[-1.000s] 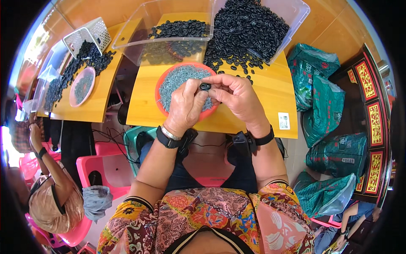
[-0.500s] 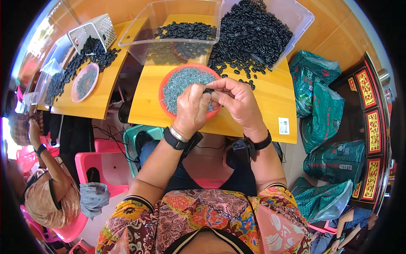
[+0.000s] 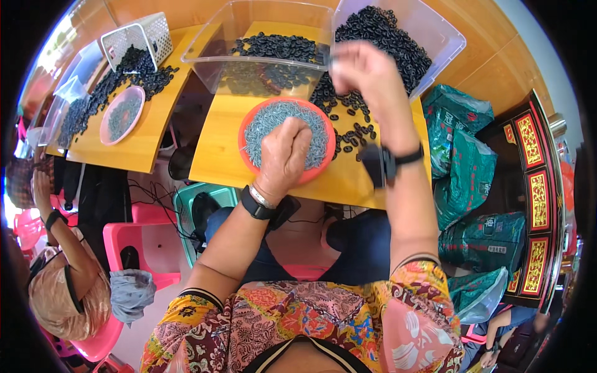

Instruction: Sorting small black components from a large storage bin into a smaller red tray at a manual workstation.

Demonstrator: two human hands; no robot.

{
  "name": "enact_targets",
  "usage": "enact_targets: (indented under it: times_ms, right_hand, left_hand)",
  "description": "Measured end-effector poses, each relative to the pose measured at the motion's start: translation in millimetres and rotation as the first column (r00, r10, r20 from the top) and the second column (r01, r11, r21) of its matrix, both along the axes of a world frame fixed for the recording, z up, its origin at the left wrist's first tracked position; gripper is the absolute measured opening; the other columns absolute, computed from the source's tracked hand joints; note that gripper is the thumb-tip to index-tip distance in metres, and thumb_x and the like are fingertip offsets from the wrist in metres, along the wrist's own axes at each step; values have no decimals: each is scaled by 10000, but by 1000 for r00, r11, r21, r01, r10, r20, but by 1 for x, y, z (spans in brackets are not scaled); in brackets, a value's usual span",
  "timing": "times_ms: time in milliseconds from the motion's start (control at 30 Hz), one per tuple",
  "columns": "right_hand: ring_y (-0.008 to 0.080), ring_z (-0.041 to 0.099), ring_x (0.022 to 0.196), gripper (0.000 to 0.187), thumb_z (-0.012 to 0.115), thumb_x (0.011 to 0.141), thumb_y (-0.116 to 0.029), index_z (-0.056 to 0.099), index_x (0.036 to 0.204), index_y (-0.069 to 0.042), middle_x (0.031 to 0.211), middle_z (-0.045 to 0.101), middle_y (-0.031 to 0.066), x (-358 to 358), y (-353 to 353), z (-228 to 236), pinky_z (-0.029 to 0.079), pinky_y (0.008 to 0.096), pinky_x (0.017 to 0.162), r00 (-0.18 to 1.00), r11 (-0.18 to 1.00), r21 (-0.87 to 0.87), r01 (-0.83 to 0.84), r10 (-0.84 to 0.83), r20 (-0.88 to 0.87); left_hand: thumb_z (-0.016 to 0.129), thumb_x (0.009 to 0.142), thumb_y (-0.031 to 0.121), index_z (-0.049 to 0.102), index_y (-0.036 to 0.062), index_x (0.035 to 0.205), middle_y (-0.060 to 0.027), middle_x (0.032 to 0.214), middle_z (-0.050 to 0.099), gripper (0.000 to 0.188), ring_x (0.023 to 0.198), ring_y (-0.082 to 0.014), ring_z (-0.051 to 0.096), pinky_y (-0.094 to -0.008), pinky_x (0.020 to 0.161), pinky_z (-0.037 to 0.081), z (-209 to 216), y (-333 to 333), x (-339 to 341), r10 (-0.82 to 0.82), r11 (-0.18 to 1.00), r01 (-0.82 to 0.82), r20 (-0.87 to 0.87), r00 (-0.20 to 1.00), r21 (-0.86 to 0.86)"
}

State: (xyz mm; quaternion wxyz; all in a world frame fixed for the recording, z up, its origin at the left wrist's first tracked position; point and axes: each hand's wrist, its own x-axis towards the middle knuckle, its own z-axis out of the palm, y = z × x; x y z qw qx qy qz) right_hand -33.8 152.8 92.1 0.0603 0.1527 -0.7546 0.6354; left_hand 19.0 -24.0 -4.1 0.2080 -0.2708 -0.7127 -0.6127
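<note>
My left hand (image 3: pixel 284 154) is closed in a fist over a red-rimmed bowl (image 3: pixel 250 165) full of small grey screws (image 3: pixel 273 116); whatever its fingers hold is hidden. Raised to the far right of the bowl, my right hand (image 3: pixel 367 73) is smeared by motion, thumb and fingers together. A dark blurred piece (image 3: pixel 324 55), seemingly one of the black oval plastic parts, shows at its fingertips, by the rim of a clear plastic bin (image 3: pixel 261 60). Black oval parts (image 3: pixel 273 45) lie in that bin. Many more black parts (image 3: pixel 379 37) spill from a second, whitish bin (image 3: pixel 443 46).
Loose black parts (image 3: pixel 357 133) lie on the yellow table (image 3: pixel 214 140) right of the bowl. A second table at left carries a white basket (image 3: pixel 163 40), black parts and a pink bowl (image 3: pixel 140 109) of screws. Green sacks (image 3: pixel 466 165) stand at right. A co-worker (image 3: pixel 68 292) sits at left.
My right hand has parted from my left and moved up and away to the clear bin's edge, apparently carrying the dark piece. My left hand has stayed over the bowl, its fist closed.
</note>
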Motion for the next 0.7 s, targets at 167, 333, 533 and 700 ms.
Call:
enact_targets:
  times_ms: [167, 333, 533, 700]
  right_hand:
    - [99, 618, 817, 324, 600, 892, -142, 601, 1196, -31, 1020, 671, 36, -81, 30, 13, 494, 239, 726, 925, 930, 273, 246, -141, -352]
    - [75, 585, 710, 189, 634, 837, -116, 679, 999, -30, 819, 660, 2, -39, 62, -16, 475, 231, 645, 975, 903, 368, 222, -209, -76]
    - [66, 548, 632, 100, 724, 747, -86, 680, 807, -19, 698, 624, -19, 22, 111, -95, 450, 232, 589, 950, 880, 472, 55, -192, 246]
    - [38, 502, 640, 175, 771, 735, -97, 670, 854, -18, 698, 579, -47, 65, 92, -107, 413, 205, 591, 930, 820, 568, 65, -256, 264]
  left_hand:
    - [560, 860, 7, 529, 3, 822, -148, 669, 533, 50, 579, -297, 553, -342, 532, 438, -5, 2, -9, 28, 1000, -28, -26, 999, 3]
    - [569, 851, 5, 529, 0, 804, -148, 660, 533, 63, 560, -290, 545, -335, 523, 435, 2, -6, -8, 19, 999, -20, 30, 999, 30]
    - [572, 848, 5, 532, 4, 789, -144, 648, 532, 71, 550, -281, 548, -332, 519, 436, -1, -1, -9, 14, 999, -15, 15, 1000, 39]
    - [578, 848, 16, 535, 5, 787, -146, 653, 537, 75, 559, -282, 555, -333, 526, 440, -3, 0, -7, 8, 1000, -7, 70, 998, -6]
